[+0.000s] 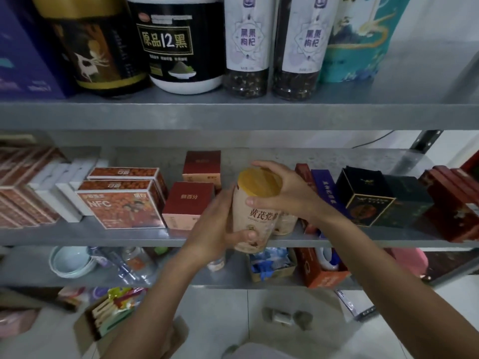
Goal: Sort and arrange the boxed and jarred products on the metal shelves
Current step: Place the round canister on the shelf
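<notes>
A tall jar with a pale label and a yellow lid (255,203) is held in front of the middle metal shelf (103,237), slightly tilted. My left hand (220,224) grips its lower body, thumb across the front near the base. My right hand (282,195) curls over the lid and upper side. A second, similar jar (285,224) stands on the shelf just behind it, mostly hidden. Red boxes (188,203) stand to the left of the jar, and dark boxes (368,200) to the right.
The top shelf (233,112) carries a black tub (178,45), two tall jars with white labels (246,47) and a teal bag (360,40). Orange NFC boxes (121,203) and white boxes (64,187) fill the middle shelf's left. Bowls (70,260) and cartons lie lower down.
</notes>
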Demonstrator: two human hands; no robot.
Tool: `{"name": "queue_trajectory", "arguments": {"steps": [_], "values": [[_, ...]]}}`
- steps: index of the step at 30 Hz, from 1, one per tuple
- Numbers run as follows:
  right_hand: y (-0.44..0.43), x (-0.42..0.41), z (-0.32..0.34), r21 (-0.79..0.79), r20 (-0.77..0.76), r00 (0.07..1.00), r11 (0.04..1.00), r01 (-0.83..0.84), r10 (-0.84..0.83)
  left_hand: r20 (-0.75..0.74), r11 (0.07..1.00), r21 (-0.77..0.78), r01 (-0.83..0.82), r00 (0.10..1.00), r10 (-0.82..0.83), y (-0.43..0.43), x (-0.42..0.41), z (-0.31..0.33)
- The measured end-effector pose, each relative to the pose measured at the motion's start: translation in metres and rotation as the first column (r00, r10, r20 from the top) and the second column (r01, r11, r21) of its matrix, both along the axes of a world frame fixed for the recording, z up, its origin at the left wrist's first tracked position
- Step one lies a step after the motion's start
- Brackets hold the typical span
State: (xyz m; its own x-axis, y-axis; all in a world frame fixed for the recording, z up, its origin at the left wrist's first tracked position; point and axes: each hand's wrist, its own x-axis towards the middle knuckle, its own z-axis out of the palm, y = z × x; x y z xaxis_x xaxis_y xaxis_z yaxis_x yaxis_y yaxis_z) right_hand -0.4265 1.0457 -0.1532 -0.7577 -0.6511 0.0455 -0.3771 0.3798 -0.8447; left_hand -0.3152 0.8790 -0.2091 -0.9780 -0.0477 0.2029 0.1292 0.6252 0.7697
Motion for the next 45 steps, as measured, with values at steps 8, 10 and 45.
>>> {"name": "queue_trajectory", "arguments": {"steps": [8,10,45], "values": [[-0.053,-0.011,-0.048,0.268,-0.4,0.916,0.954,0.135,-0.017,0.082,0.66,-0.748,-0.073,0.976,0.202,-0.085,-0.002,-0.036],[-0.062,-0.013,-0.059,0.357,-0.454,0.89,0.92,0.158,0.024,0.057,0.641,-0.761,-0.097,0.975,0.214,-0.082,-0.003,-0.042],[0.071,0.013,0.031,0.176,-0.082,0.996,0.984,-0.007,0.021,-0.214,0.951,0.242,0.194,0.966,-0.143,0.026,-0.023,-0.004]]}}
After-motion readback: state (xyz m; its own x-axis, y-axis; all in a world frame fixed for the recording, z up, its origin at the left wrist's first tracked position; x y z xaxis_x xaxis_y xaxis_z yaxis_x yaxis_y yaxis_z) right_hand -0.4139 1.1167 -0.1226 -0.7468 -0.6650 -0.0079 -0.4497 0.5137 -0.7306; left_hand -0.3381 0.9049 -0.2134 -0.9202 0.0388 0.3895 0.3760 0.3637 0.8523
